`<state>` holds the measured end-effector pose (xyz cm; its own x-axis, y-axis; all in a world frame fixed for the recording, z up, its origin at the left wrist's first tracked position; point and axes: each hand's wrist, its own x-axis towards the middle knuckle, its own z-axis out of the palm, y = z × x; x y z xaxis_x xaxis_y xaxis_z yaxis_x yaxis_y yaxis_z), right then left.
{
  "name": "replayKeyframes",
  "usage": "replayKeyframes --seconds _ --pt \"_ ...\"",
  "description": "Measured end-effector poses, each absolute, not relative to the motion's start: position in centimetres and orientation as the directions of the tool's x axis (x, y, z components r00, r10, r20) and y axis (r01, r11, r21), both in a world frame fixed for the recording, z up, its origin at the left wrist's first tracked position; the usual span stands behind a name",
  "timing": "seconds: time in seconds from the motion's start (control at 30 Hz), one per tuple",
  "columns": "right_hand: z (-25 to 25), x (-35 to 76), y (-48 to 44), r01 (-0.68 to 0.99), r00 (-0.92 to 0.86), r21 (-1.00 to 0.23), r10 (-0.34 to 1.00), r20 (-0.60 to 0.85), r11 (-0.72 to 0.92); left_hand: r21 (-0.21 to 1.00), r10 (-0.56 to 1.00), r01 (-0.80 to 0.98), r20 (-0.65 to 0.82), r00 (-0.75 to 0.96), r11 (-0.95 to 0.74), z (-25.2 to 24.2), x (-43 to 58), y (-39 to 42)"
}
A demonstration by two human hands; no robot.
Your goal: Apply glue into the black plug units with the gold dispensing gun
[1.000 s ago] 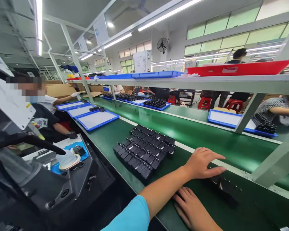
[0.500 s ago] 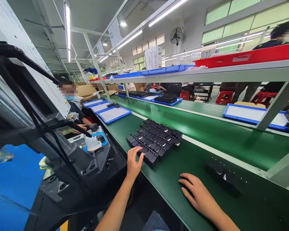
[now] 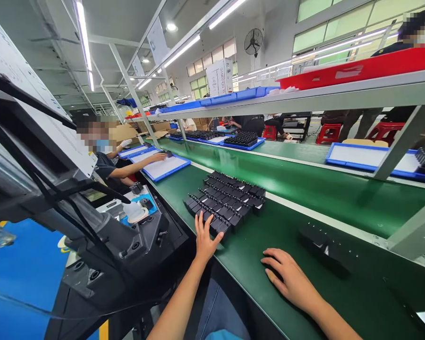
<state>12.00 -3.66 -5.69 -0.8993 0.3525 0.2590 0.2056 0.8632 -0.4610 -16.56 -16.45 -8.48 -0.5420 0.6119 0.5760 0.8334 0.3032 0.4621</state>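
Observation:
Rows of black boxy parts with small pins on top (image 3: 226,196) stand packed together on the green table (image 3: 248,250). My left hand (image 3: 206,238) is at the near edge of this block, fingers spread, the fingertips at the nearest parts; nothing is held in it. To the right, my right hand (image 3: 286,274) rests on the green surface, fingers apart and slightly bent, holding nothing. Beyond it lies a smaller dark row of similar parts (image 3: 326,250), not touched by the hand.
A black machine (image 3: 120,236) with a white cup-like piece (image 3: 134,211) fills the left. A person's arm (image 3: 138,166) reaches over a blue-rimmed tray (image 3: 182,163). A shelf (image 3: 304,101) with a red tray (image 3: 368,68) crosses above.
My left hand has shifted right and nearer along the block, its fingers more spread. My right hand has barely moved. The other person's arm has stretched out over the trays. The view has tilted slightly.

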Motion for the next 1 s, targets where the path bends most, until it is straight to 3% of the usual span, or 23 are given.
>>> replayKeyframes --seconds 0.23,0.53,1.0 --pt "-6.0 12.4 -3.5 0.23 -0.898 -0.442 0.364 0.248 0.867 0.473 0.603 0.827 0.576 -0.551 0.304 -8.6 -16.3 -16.5" --pt "-6.7 12.3 -2.5 0.202 -0.867 -0.433 0.366 0.338 0.878 0.479 0.573 0.822 0.596 -0.563 0.31 -8.5 -16.0 -16.4" --pt "-6.0 12.4 -2.7 0.187 -0.867 -0.49 0.378 0.326 0.852 0.436 0.56 0.859 0.655 -0.507 0.267 -8.5 -16.0 -16.3"
